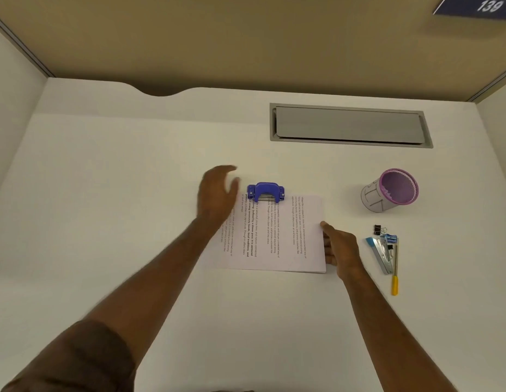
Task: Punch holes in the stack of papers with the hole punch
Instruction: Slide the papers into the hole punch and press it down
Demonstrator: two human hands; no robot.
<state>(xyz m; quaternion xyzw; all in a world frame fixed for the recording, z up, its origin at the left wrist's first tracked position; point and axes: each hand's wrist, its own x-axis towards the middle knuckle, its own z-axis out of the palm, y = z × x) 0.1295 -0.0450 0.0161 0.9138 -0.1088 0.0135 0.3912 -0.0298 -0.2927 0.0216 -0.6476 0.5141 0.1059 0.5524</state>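
Beside the hole punch (266, 192), left hand (217, 193) fingers spread; right hand (338, 247) pinching papers (274, 236).

White desk (132, 193) — paper stack (274, 236), blue hole punch (266, 191), purple cup (389, 190), stapler (383, 254), binder clip (377, 229), screwdriver (395, 274).

Even, soft overhead light, wide-angle bowed edges, motion-blurred left hand (217, 190).

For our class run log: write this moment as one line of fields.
step: hole punch seated on paper stack's far edge | left hand open beside punch, blurred | right hand steadying stack's right edge | not pressing
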